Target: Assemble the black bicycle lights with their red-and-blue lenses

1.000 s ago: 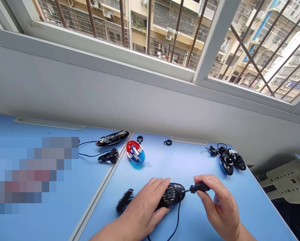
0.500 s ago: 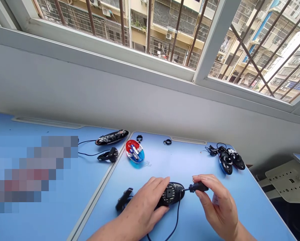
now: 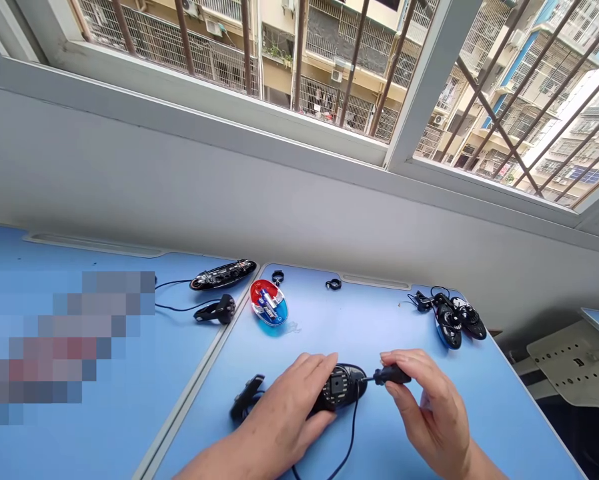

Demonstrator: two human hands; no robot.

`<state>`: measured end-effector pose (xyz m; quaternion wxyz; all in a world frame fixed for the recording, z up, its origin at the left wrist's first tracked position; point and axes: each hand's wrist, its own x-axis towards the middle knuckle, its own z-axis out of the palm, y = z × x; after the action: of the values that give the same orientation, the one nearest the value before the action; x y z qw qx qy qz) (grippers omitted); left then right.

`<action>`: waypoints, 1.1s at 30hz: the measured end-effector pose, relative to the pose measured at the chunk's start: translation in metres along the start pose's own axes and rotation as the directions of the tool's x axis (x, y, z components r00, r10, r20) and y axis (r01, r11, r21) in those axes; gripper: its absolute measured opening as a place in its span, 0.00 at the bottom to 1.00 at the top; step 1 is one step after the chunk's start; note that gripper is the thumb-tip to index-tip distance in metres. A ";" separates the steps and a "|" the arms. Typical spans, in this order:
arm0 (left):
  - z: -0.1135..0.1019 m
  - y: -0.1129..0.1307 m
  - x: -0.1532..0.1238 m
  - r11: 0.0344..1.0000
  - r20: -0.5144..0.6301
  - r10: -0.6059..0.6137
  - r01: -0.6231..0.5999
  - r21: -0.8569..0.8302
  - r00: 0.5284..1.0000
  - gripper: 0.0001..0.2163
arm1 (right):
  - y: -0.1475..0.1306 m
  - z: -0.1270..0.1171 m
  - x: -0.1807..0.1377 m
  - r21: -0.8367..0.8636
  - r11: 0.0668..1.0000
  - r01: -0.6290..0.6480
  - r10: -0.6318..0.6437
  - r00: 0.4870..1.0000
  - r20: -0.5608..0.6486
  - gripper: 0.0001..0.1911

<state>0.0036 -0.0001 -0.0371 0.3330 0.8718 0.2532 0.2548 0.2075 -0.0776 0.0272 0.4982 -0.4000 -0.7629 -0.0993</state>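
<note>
Lying on the blue table, a black oval casing (image 3: 350, 385) has a round ribbed mount facing up. My left hand (image 3: 297, 403) is wrapped over its left part and grips it, hiding that end. In my right hand (image 3: 432, 407), thumb and fingers pinch the black handle of a small screwdriver (image 3: 393, 375). Its thin shaft points left, with the tip at the casing's right end; the screw itself is too small to see. A black cable (image 3: 352, 440) runs from the casing toward the near edge. A black part (image 3: 248, 399) with a cord lies left of my left hand.
A red and blue shell (image 3: 283, 312) holding batteries (image 3: 267, 304) lies behind my hands. Two black ring clamps (image 3: 278, 276) are near the wall. More black casings (image 3: 448, 323) lie at right, another opened casing (image 3: 223, 274) and a clamp part (image 3: 223, 309) at left. A blurred patch covers the far left.
The screwdriver and my right hand have shifted slightly left. My left hand keeps its hold on the casing, and the view has moved a little.
</note>
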 end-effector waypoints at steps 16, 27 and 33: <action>0.001 -0.001 0.001 1.000 -0.004 -0.002 0.002 -0.007 1.000 0.29 | 0.001 0.006 0.002 -0.036 0.999 0.000 0.001 1.000 0.012 0.19; 0.001 -0.003 0.003 1.000 0.037 -0.003 0.003 -0.001 0.999 0.25 | 0.005 -0.016 0.001 0.084 0.990 -0.116 0.104 0.984 0.144 0.24; -0.001 -0.001 0.002 1.000 0.021 0.000 0.000 -0.007 1.000 0.25 | 0.012 -0.015 -0.005 0.063 0.977 -0.206 0.206 0.979 0.011 0.20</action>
<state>0.0046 0.0021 -0.0365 0.3387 0.8732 0.2488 0.2467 0.2270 -0.0799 0.0274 0.5165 -0.4608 -0.7213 -0.0218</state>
